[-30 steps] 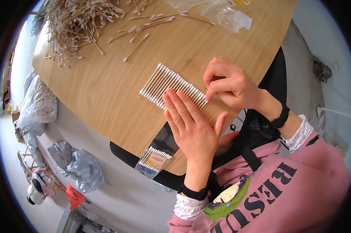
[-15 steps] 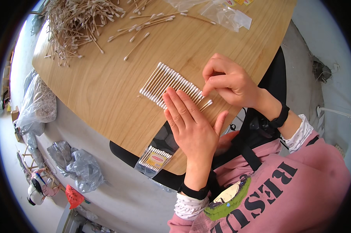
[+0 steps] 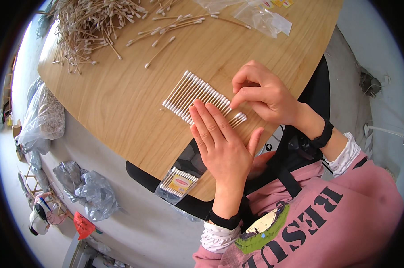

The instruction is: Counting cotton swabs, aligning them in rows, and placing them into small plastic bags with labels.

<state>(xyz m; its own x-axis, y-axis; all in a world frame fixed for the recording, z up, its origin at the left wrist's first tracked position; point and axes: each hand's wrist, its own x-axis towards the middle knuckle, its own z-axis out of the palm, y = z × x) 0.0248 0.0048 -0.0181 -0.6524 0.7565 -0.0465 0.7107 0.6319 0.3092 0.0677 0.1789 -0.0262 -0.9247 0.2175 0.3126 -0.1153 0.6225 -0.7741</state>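
A row of double-ended cotton swabs [image 3: 194,91] lies side by side on the wooden table. My left hand [image 3: 224,147] rests flat over the row's near side, fingers stretched out and together, thumb spread apart. It hides the near ends of many swabs. My right hand [image 3: 264,91] is curled at the row's right end, one fingertip touching or very close to the last swab's white tip. I see nothing held in its fingers. A few swabs [image 3: 239,118] lie slightly apart from the row, between my two hands.
A big heap of cotton swabs [image 3: 92,27] covers the far left of the table [image 3: 121,102], with loose ones [image 3: 166,29] beside it. Clear plastic bags [image 3: 264,20] lie at the far edge. A packed bag of swabs [image 3: 177,182] sits at the near edge. Another person [image 3: 41,216] is at lower left.
The small group of swabs at the right end now shows more tips and a wider gap from the row. My right fingertip has shifted slightly left; my left hand stays nearly still.
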